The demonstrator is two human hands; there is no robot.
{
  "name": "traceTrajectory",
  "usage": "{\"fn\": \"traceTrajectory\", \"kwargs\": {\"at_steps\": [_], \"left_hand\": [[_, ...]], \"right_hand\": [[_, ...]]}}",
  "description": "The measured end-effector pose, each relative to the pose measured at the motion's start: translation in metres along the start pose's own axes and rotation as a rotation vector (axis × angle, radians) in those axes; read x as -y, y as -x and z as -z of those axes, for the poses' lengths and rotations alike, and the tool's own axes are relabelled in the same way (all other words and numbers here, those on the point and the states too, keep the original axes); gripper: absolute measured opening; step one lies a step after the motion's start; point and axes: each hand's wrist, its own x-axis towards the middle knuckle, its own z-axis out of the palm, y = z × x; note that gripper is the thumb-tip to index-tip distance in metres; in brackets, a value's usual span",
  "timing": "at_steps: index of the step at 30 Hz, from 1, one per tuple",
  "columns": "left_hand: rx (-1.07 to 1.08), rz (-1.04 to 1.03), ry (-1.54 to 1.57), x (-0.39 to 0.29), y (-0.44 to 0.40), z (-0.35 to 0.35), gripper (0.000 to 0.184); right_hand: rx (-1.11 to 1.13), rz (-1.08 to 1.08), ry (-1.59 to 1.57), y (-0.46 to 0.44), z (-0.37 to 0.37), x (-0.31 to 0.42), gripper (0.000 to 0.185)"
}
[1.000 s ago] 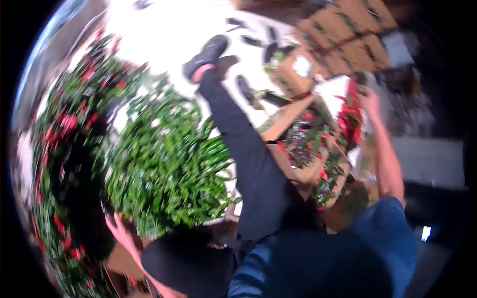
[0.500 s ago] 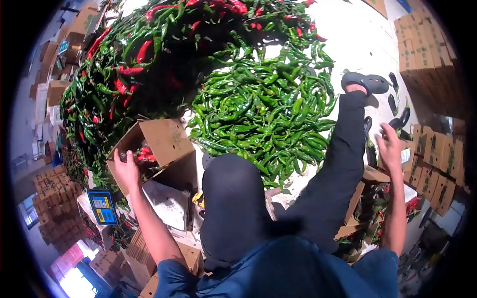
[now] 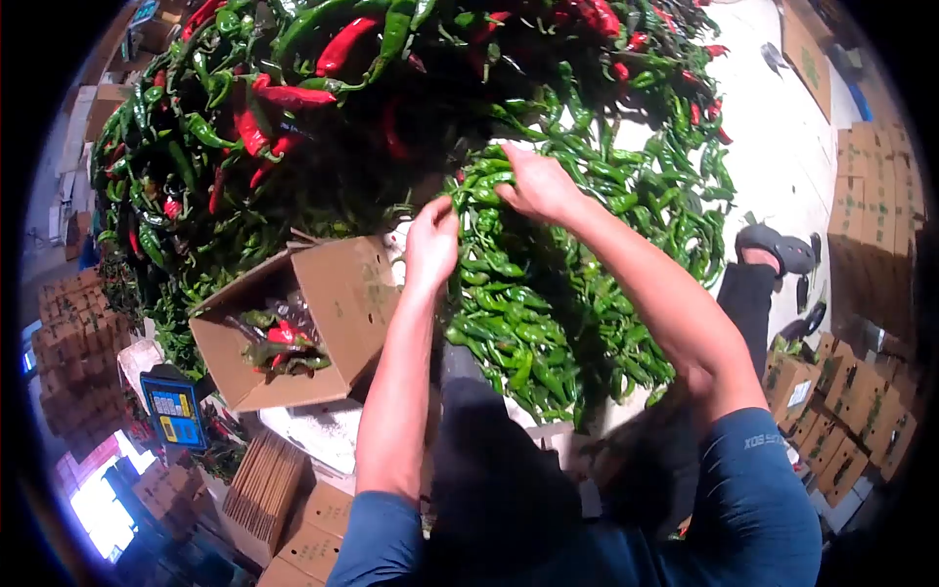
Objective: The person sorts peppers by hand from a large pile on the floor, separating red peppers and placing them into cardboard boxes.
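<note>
Both my hands are at the upper left part of a spread of green peppers (image 3: 518, 342). My left hand (image 3: 432, 240) has its fingers bent together at the edge of the spread; what they hold, if anything, is too small to tell. A little higher and to the right, my right hand (image 3: 540, 186) reaches over the peppers with thumb and index finger apart, touching or just above green ones. Left of my left forearm, an open cardboard box (image 3: 264, 386) holds some red and dark green peppers (image 3: 286, 338).
A tall heap of red and green peppers (image 3: 293, 96) curves along the top and left. A blue scale display (image 3: 176, 411) stands lower left, near flattened cardboard (image 3: 264, 489). Stacked boxes (image 3: 875, 225) and a few eggplants (image 3: 804, 323) are at the right.
My left hand has left the open box and moved to the green peppers. My right hand has come in from the right to the same spread. The view has shifted.
</note>
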Motion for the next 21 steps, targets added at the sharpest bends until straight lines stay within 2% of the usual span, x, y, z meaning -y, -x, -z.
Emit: {"fn": "traceTrajectory", "kwargs": {"at_steps": [1, 2, 3, 4, 6, 8, 10, 11, 14, 15, 16, 18, 21], "left_hand": [[-0.014, 0.184, 0.25, -0.012, -0.023, -0.01, 0.041], [-0.141, 0.149, 0.246, 0.019, -0.061, -0.021, 0.04], [-0.126, 0.199, 0.031, 0.012, -0.079, -0.02, 0.042], [-0.112, 0.251, -0.182, 0.001, -0.09, -0.018, 0.044], [-0.115, 0.304, -0.23, -0.006, -0.102, -0.03, 0.049], [-0.184, 0.152, -0.495, 0.03, -0.135, -0.046, 0.053], [-0.03, 0.269, -0.504, -0.011, -0.124, -0.042, 0.052], [-0.026, 0.289, -0.5, -0.016, -0.122, -0.042, 0.052], [-0.011, 0.209, -0.355, 0.017, -0.123, -0.053, 0.046], [-0.011, 0.206, -0.141, 0.032, -0.117, -0.059, 0.045], [0.017, 0.17, -0.09, 0.028, -0.103, -0.06, 0.042], [0.246, 0.224, 0.213, 0.025, -0.081, -0.056, 0.042], [0.404, 0.188, 0.407, 0.018, -0.05, -0.052, 0.046]], "right_hand": [[-0.021, 0.001, 0.067, -0.029, -0.01, 0.0, 0.069], [-0.041, 0.004, 0.135, -0.054, -0.022, -0.004, 0.069], [-0.072, -0.011, 0.125, -0.075, -0.038, -0.01, 0.063], [0.013, -0.057, 0.153, -0.089, -0.038, -0.009, 0.065], [0.043, 0.015, 0.155, -0.102, -0.045, -0.012, 0.061], [0.103, 0.02, 0.13, -0.114, -0.05, -0.011, 0.058], [0.006, 0.071, 0.113, -0.113, -0.065, -0.018, 0.053], [-0.034, 0.099, 0.134, -0.108, -0.069, -0.019, 0.053], [-0.159, 0.18, 0.087, -0.091, -0.074, -0.03, 0.05], [-0.09, 0.139, 0.021, -0.086, -0.068, -0.031, 0.046], [-0.017, 0.093, -0.049, -0.077, -0.059, -0.028, 0.041], [0.117, 0.031, -0.196, -0.053, -0.041, -0.029, 0.034], [0.14, 0.019, -0.429, -0.02, -0.025, -0.042, 0.029]]}}
